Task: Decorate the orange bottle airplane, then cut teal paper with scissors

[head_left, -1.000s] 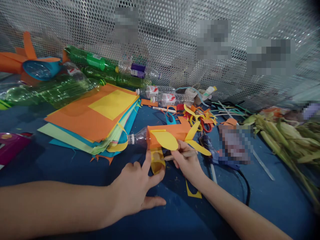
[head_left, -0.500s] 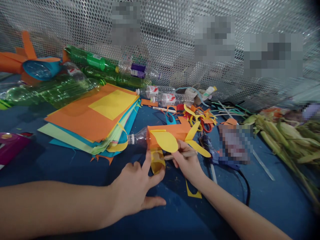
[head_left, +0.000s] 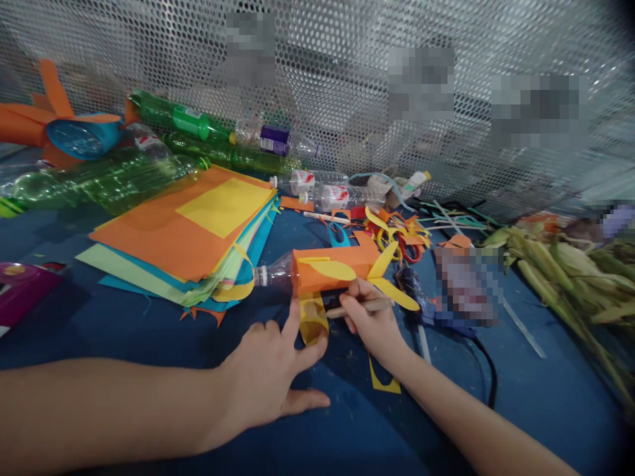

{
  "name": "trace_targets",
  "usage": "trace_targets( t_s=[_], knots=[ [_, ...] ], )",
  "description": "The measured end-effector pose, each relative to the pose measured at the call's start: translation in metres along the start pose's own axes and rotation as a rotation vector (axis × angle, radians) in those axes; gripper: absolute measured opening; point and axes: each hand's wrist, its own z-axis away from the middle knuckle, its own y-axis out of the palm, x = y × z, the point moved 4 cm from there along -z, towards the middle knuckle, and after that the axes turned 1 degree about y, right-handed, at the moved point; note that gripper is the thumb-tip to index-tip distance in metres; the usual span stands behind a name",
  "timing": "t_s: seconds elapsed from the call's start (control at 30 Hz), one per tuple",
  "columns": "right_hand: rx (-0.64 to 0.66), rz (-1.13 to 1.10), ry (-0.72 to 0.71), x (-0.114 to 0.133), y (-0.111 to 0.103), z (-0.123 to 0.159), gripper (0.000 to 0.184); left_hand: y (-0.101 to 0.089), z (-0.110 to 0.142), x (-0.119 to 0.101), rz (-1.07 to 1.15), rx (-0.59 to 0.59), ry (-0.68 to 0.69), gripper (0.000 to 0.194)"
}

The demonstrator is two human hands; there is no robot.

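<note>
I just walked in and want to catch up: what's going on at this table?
A person is handling a bottle that lies on its side, wrapped in orange paper with yellow pieces on it. The left hand touches the lower yellow flap. The right hand holds a thin stick, its tip close to that flap. A paper stack lies to the left.
</note>
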Motion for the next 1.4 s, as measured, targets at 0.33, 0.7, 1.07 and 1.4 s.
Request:
trace_targets(
  t_s=[0.33, 0.7, 1.07, 1.4],
  knots=[
    [-0.003, -0.022, -0.005, -0.003, -0.001, -0.002, 0.025, 0.0, 0.0, 0.001, -0.016, -0.009, 0.0, 0.069],
    [-0.013, -0.021, -0.025, 0.0, 0.001, -0.001, 0.022, 0.004, -0.001, 0.002, -0.003, -0.003, -0.012, 0.068],
    [-0.02, 0.013, -0.019, 0.01, 0.001, -0.003, 0.025, 0.0, -0.001, 0.0, -0.006, -0.018, 0.0, 0.068],
    [0.005, -0.065, -0.004, 0.002, 0.002, -0.002, 0.023, 0.002, 0.0, 0.002, 0.016, -0.011, -0.008, 0.068]
  ],
)
